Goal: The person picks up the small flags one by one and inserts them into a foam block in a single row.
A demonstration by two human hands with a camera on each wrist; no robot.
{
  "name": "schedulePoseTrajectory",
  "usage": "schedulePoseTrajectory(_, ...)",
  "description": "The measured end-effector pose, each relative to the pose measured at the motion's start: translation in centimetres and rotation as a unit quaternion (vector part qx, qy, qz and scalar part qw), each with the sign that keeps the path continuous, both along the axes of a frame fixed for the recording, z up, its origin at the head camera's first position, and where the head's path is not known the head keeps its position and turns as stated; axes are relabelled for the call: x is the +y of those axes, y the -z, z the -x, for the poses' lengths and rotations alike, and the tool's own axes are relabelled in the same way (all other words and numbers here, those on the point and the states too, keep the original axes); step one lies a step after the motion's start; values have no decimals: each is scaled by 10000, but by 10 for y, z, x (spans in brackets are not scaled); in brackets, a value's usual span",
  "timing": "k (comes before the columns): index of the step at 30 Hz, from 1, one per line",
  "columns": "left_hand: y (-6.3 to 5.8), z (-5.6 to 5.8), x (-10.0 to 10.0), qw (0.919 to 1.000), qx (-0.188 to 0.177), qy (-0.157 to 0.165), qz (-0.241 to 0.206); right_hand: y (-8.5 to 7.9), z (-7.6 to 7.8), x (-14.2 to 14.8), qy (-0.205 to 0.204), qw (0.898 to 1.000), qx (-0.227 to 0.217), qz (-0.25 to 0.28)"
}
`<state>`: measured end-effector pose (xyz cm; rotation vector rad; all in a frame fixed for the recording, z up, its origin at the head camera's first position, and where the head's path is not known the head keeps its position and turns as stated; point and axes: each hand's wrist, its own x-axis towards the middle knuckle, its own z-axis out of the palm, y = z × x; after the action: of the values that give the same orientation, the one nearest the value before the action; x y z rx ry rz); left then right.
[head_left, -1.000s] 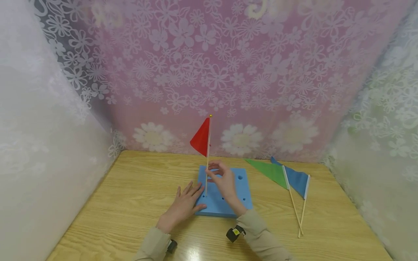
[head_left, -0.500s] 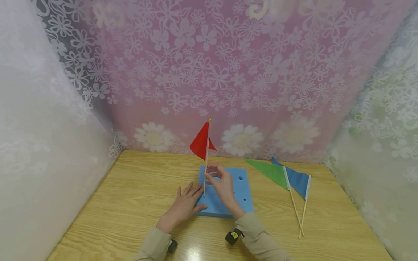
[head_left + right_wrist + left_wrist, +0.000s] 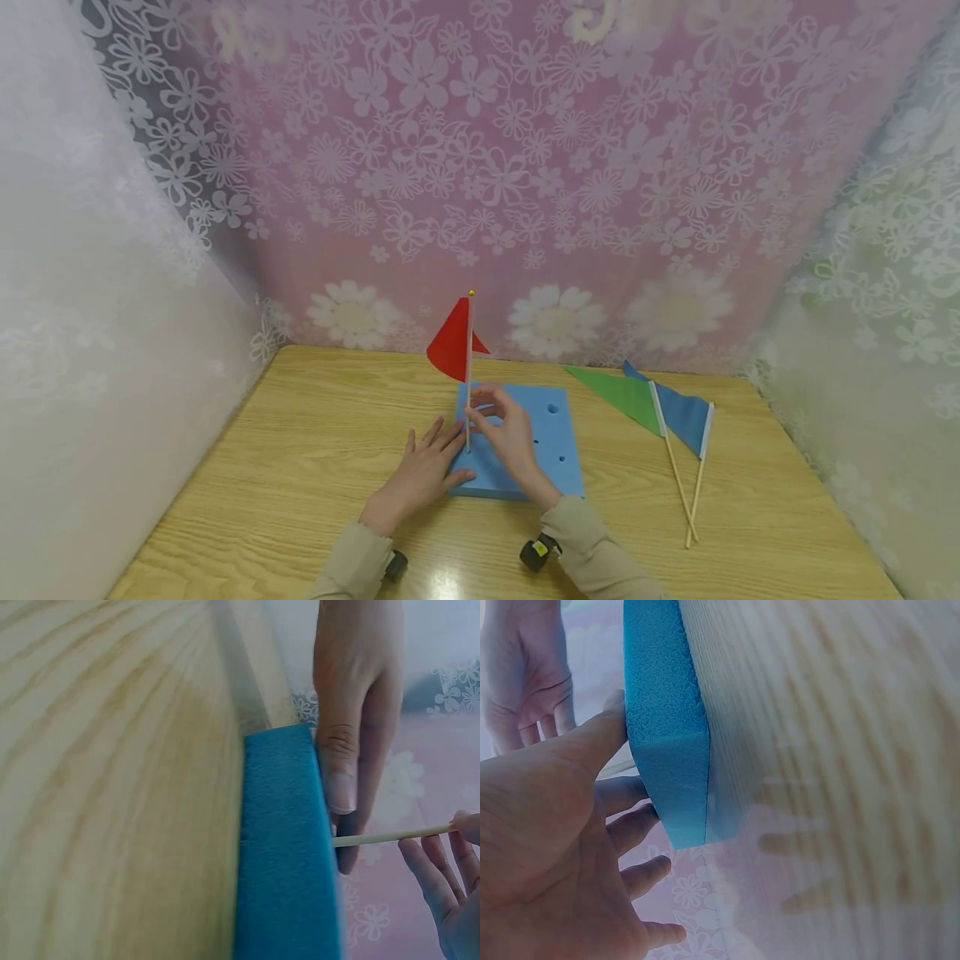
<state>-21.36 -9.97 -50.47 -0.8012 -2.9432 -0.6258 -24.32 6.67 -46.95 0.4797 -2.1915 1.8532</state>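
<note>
A red flag (image 3: 450,343) on a thin wooden stick with a gold tip stands upright over the front-left part of a blue foam block (image 3: 495,482). My right hand (image 3: 512,429) pinches the stick between thumb and fingers, partway up. In the right wrist view the stick (image 3: 390,837) meets the block's top face, its lower end hidden inside. My left hand (image 3: 423,475) lies with fingers spread on the block's left edge, thumb and index finger on its top. The left wrist view shows the thumb (image 3: 609,724) of that hand against the foam.
To the right, a green flag (image 3: 618,396) and a blue flag (image 3: 684,417) lie on the wooden table (image 3: 300,467), their sticks crossed. The block has several holes, one larger hole (image 3: 552,409) at the back right. A floral curtain (image 3: 480,167) hangs behind.
The red flag has moved down and slightly left, with its stick now more upright. My right hand has come down with it. The left hand has stayed in place.
</note>
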Motion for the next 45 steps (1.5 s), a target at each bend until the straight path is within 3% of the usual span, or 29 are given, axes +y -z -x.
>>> schedulePoseTrajectory(8,-2,0,0,10000,53,4,10,18,10,6,-192,9998,73,-68)
schedulePoseTrajectory(22,-1,1,0,10000,-53,16,-19,13,11,8,-142,9994,-213,-243)
schedulePoseTrajectory(45,-3,-1,1,10000,-35,-18,-73,8,12,28,-85,9994,-141,-289)
